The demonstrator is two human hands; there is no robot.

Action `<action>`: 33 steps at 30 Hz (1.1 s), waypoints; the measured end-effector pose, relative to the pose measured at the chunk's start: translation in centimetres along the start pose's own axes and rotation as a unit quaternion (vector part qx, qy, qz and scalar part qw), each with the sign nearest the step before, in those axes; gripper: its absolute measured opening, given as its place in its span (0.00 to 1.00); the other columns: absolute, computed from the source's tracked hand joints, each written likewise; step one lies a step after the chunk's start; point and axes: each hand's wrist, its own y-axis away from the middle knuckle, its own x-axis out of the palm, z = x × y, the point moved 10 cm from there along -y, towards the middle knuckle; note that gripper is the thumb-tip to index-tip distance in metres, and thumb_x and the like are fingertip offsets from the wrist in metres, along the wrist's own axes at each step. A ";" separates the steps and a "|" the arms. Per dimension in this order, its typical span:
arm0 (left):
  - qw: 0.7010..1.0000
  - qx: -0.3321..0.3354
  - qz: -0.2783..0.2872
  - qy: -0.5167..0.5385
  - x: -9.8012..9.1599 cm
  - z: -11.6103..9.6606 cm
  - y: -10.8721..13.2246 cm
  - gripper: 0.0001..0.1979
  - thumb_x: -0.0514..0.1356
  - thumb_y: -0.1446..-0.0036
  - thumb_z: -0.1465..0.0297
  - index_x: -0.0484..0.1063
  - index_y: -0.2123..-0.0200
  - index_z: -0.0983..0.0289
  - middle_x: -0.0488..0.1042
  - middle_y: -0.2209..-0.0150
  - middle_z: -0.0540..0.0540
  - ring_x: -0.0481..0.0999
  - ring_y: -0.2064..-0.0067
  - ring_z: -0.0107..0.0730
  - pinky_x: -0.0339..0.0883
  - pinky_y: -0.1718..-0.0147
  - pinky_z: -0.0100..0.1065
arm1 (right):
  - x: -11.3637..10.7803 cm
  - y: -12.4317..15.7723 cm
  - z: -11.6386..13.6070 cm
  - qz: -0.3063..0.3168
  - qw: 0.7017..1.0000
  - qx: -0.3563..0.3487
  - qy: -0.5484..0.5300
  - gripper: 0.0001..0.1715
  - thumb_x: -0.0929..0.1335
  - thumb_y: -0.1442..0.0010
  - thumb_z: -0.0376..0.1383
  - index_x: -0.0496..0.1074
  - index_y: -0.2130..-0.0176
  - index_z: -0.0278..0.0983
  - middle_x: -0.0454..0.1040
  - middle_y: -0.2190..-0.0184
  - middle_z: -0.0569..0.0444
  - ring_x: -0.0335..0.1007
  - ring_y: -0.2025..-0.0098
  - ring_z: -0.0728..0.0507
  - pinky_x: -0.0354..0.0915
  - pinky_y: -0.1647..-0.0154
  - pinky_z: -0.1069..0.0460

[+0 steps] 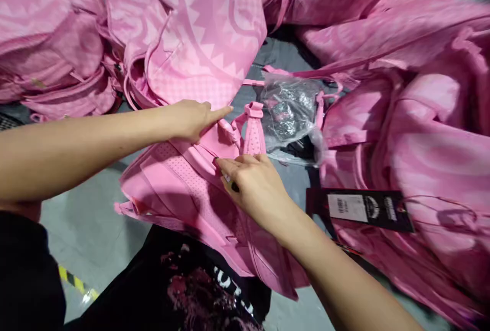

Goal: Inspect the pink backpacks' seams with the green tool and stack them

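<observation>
A pink backpack [168,175] with dotted mesh panels lies back side up in front of me, partly over my lap. My left hand [193,119] is at its far edge, the index finger stretched out and the other fingers curled down onto the pink fabric. My right hand [254,183] is closed over the backpack's middle, close to a pink strap [254,134]. A small dark-tipped tool [234,186] with a bit of green shows between its fingers; most of it is hidden.
Another pink backpack [214,29] with a zigzag print lies just beyond. Further pink backpacks crowd the left [49,29] and right [440,167]. A clear plastic bag [291,111] with dark contents rests on the grey surface. A black hang tag [360,208] lies at the right.
</observation>
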 end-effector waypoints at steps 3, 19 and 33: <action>1.000 -0.003 -0.002 0.026 -0.3 -0.3 1.2 0.53 0.61 0.46 0.68 0.28 0.28 0.53 0.66 0.41 0.64 0.76 0.50 0.47 0.69 0.58 0.37 | -0.2 -0.1 0.1 -0.017 0.999 -0.009 -0.043 0.13 0.65 0.32 0.34 0.76 0.51 0.37 0.82 0.58 0.49 0.73 0.55 0.38 0.48 0.60 0.46; 0.979 -0.039 0.023 0.197 1.5 2.2 2.1 0.59 0.64 0.47 0.68 0.21 0.28 0.66 0.41 0.27 0.72 0.53 0.28 0.47 0.56 0.35 0.37 | 0.4 -3.4 1.5 -0.158 0.953 -0.077 -0.246 0.18 0.65 0.34 0.31 0.74 0.46 0.33 0.81 0.51 0.45 0.76 0.50 0.38 0.64 0.48 0.46; 0.980 0.013 0.047 0.191 1.5 2.3 1.9 0.57 0.60 0.49 0.71 0.19 0.28 0.61 0.62 0.39 0.65 0.73 0.48 0.39 0.67 0.53 0.32 | 0.2 -3.0 0.9 -0.190 0.937 -0.071 -0.286 0.13 0.66 0.35 0.32 0.76 0.52 0.35 0.82 0.56 0.47 0.77 0.53 0.39 0.64 0.49 0.46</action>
